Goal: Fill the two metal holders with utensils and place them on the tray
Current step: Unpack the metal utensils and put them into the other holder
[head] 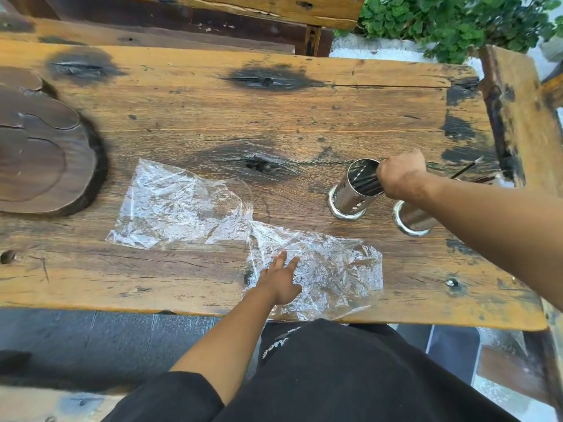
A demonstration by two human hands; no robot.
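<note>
Reaching over the table, the right hand (pixel 401 175) is curled into a fist around a bunch of dark utensils (pixel 364 181). The lower ends of the utensils sit inside the first metal holder (pixel 353 190). Their other ends stick out past the hand on the right; they look like thin sticks, but the view is too blurry to be sure. This holder stands upright on the wooden table (pixel 274 123), toward the right side.

The second metal holder (pixel 411 219) stands just beside the first one, a bit nearer to the person. The right arm covers most of it, so what is inside cannot be seen.

The left hand (pixel 281 278) lies flat with its fingers straight and spread. It presses on a crinkly clear plastic bag (pixel 329 269) near the front edge of the table. The two hands are well apart.

Another clear plastic bag (pixel 179 205) lies flat to the left of the first, and their corners touch or overlap.

Far to the left sits the dark wooden tray (pixel 39 153), round and carved. It is well away from both holders.

Green leafy plants (pixel 451 22) grow behind the table at the top right. The person wears black clothes (pixel 320 376).
</note>
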